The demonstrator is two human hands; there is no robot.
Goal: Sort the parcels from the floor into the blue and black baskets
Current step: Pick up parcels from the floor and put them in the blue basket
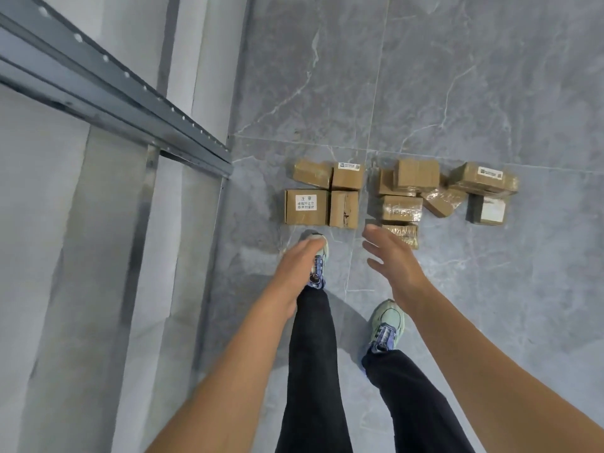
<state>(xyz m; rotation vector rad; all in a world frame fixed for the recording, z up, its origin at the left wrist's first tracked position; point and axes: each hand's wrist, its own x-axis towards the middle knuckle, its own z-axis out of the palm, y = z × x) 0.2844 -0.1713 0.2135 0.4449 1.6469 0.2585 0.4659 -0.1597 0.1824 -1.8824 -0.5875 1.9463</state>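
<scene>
Your left grip (302, 259) hangs with its fingers straight and close together, holding nothing, above your left shoe (318, 273). Your right grip (390, 256) is empty too, with its fingers spread apart. Its fingertips overlap the near edge of a small taped parcel (405, 235), but whether they touch it cannot be told.

The parcels lie on the grey marbled floor (490, 93) in two groups, just on your side of a tile seam. The left group sits nearer the floor's left edge, where a grey metal rack frame (114, 93) stands. It is four cardboard boxes packed together in a square. The box with a white printed label (306, 206) is at the near left, just ahead of your left shoe's toe.

The right group is looser. A plain box (416, 174) is at the back and a tape-wrapped box (401, 207) lies in front of it. A tilted parcel (441, 199) lies beside them. A labelled box (483, 178) rests on others towards the right, with a dark box bearing a white label (487, 209) in front of it.
</scene>
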